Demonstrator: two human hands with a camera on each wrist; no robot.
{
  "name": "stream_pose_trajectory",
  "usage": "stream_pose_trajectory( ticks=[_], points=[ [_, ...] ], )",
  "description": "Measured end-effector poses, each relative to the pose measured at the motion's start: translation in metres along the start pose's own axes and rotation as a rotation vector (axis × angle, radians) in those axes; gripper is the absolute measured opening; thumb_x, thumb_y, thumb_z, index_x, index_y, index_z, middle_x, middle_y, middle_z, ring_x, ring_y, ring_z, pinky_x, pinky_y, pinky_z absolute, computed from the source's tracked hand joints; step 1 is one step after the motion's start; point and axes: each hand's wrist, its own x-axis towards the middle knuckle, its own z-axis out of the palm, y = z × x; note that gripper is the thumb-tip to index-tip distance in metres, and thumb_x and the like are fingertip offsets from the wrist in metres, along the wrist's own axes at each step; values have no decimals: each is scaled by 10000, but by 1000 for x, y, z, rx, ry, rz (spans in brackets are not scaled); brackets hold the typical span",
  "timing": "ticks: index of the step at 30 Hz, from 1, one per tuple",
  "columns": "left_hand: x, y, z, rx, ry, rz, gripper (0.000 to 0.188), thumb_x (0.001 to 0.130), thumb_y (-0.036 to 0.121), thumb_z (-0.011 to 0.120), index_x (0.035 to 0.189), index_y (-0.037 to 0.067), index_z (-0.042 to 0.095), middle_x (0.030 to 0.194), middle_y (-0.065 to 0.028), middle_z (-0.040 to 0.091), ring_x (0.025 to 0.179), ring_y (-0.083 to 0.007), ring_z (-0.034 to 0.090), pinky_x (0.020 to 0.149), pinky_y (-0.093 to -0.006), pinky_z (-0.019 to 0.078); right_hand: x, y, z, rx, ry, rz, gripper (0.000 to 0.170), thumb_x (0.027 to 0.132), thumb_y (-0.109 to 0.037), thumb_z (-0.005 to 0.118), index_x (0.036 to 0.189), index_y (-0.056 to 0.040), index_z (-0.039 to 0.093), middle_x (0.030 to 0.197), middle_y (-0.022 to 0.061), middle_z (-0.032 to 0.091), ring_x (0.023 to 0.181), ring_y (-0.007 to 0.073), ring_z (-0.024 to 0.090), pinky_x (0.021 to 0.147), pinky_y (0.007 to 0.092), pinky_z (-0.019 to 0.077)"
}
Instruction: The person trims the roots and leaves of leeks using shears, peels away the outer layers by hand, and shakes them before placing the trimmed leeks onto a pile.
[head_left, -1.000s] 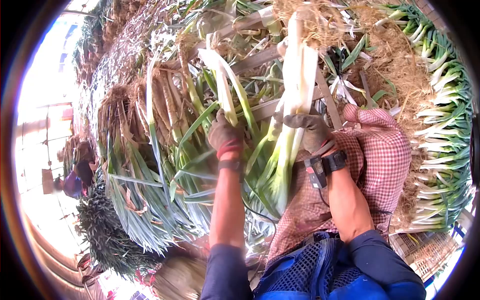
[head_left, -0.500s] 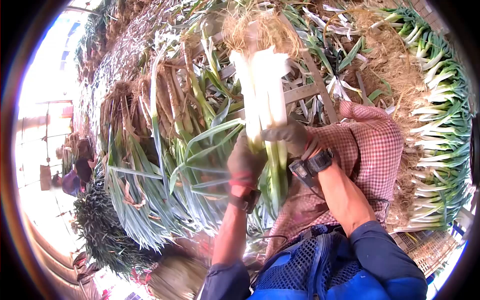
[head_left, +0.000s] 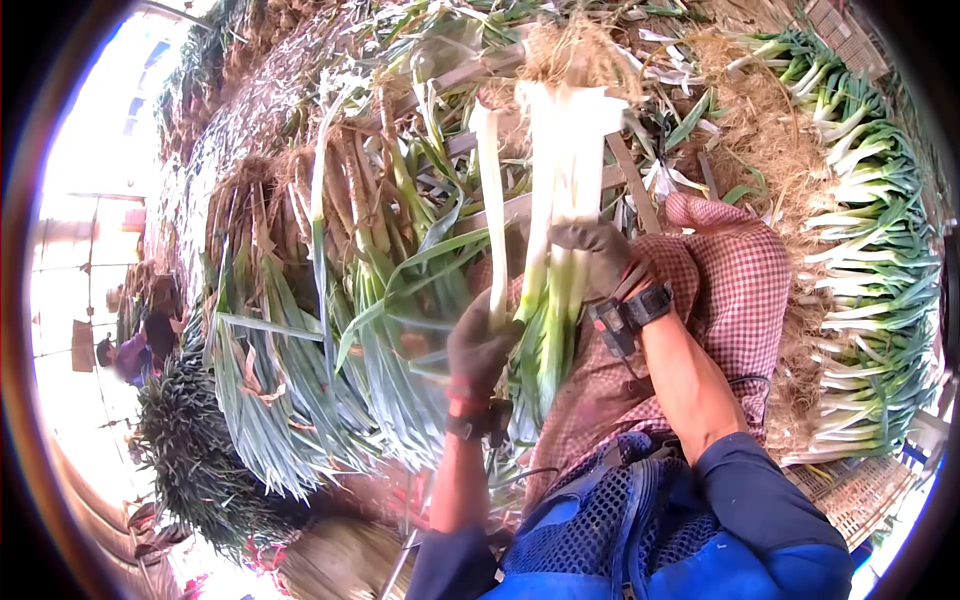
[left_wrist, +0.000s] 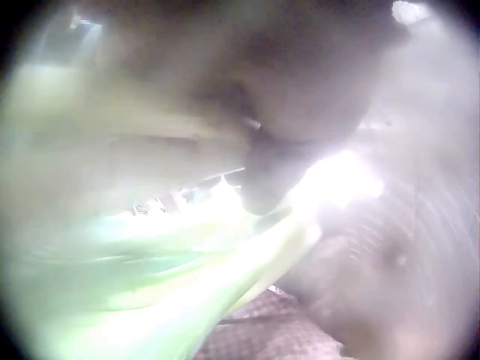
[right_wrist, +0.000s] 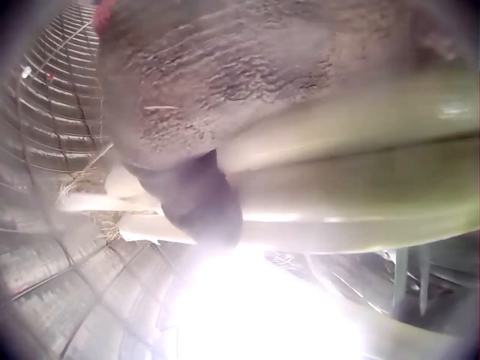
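In the head view, my gloved right hand (head_left: 595,255) grips a bunch of leeks (head_left: 575,150), white stems and shaggy roots up, green leaves hanging down. The right wrist view has that gloved thumb (right_wrist: 202,202) bent round the pale stems (right_wrist: 360,195). Just left of the bunch, my gloved left hand (head_left: 482,345) holds a long pale strip of leek (head_left: 492,200) that stands apart from the white stems at its top. Green leek leaves (left_wrist: 165,292) cross the blurred left wrist view below the dark glove (left_wrist: 300,90).
Untrimmed leeks (head_left: 350,190) with brown roots lie piled to the left. Cleaned leeks (head_left: 860,250) line the right side, with dry roots (head_left: 745,130) beside them. Checked cloth (head_left: 735,290) covers the lap. Slats (head_left: 630,170) and peeled scraps lie ahead.
The leek bunch has swung left, then slightly back right. My left hand let go of earlier peelings, met the bunch, and now draws a pale strip away to the left.
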Motion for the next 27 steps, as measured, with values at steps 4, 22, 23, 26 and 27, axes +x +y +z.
stream_pose_trajectory(
  ticks=[4, 22, 23, 26, 27],
  points=[
    [17, 11, 3, 512, -140, 144, 633, 815, -143, 752, 1427, -31, 635, 1377, -70, 647, 1210, -179, 649, 1071, -340, 523, -8, 7, 14, -165, -148, -177, 257, 998, -230, 789, 1117, -2, 799, 1038, 19, 785, 978, 107, 692, 910, 282, 550],
    [14, 35, 98, 432, 67, 581, 918, 706, 36, 989, 1443, 58, 440, 1313, -72, 633, 1177, -170, 643, 1010, -335, 573, -54, -90, 66, -396, -155, -369, 531, 976, -211, 825, 1391, 24, 593, 1264, 119, 721, 1080, 199, 695, 953, 331, 574],
    [16, 35, 104, 174, 48, 465, 958, 703, 164, 1004, 1468, 51, 440, 1346, -105, 612, 1179, -211, 640, 973, -372, 585, -53, -91, 67, -504, -144, -442, 597, 964, -253, 841, 1415, 23, 564, 1286, 138, 710, 1105, 228, 695, 975, 349, 568],
    [13, 34, 109, 60, 62, 449, 819, 729, 238, 985, 1378, 50, 523, 1268, -135, 657, 1112, -212, 666, 880, -383, 601, -53, -93, 72, -640, -110, -536, 805, 935, -443, 844, 1454, 56, 484, 1276, 226, 694, 1137, 323, 704, 971, 397, 574],
    [19, 29, 98, 197, 82, 472, 711, 746, 206, 966, 1306, 53, 556, 1176, -111, 683, 1055, -195, 682, 865, -364, 599, -53, -92, 74, -645, -106, -541, 844, 930, -480, 841, 1458, 64, 471, 1269, 244, 693, 1138, 339, 706, 965, 404, 577]
  ],
)
